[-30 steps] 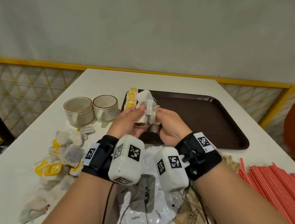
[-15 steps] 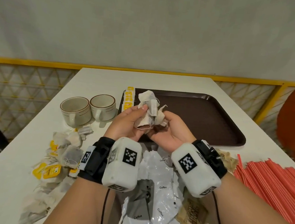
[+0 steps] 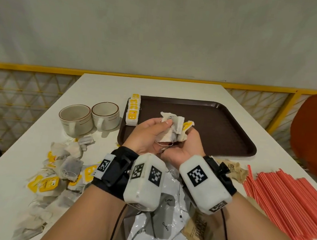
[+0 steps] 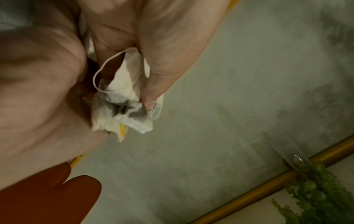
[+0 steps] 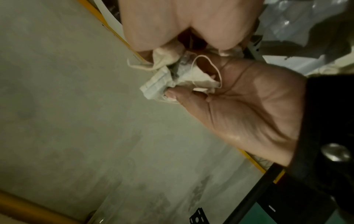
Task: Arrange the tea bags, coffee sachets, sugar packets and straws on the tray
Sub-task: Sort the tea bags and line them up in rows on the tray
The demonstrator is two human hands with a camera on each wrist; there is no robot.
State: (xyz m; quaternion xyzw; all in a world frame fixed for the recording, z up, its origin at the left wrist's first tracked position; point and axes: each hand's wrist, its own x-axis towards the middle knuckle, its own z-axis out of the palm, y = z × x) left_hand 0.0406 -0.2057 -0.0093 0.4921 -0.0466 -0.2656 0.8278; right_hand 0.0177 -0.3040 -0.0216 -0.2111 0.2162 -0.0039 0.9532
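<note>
Both hands hold one crumpled bunch of tea bags (image 3: pixel 172 127) above the near-left part of the brown tray (image 3: pixel 220 125). My left hand (image 3: pixel 153 128) pinches it from the left with the thumb on top. My right hand (image 3: pixel 187 136) cups it from the right, palm turned up. A yellow tag sticks out at the bunch's right. The left wrist view shows the tea bags (image 4: pixel 122 109) and a loose string under the thumb. The right wrist view shows the same tea bags (image 5: pixel 172 80). A row of tea bags (image 3: pixel 133 110) lines the tray's left edge.
Loose tea bags (image 3: pixel 63 167) lie piled on the white table at the left, near two cups (image 3: pixel 76 119). Silver coffee sachets (image 3: pixel 156 225) and brown sugar packets (image 3: pixel 197 230) lie under my wrists. Red straws (image 3: pixel 285 198) cover the right side. An orange chair (image 3: pixel 313 133) stands at right.
My right hand has turned palm up under the bunch, and a yellow tag now shows at its right. The bunch stays held between both hands over the tray's near-left part.
</note>
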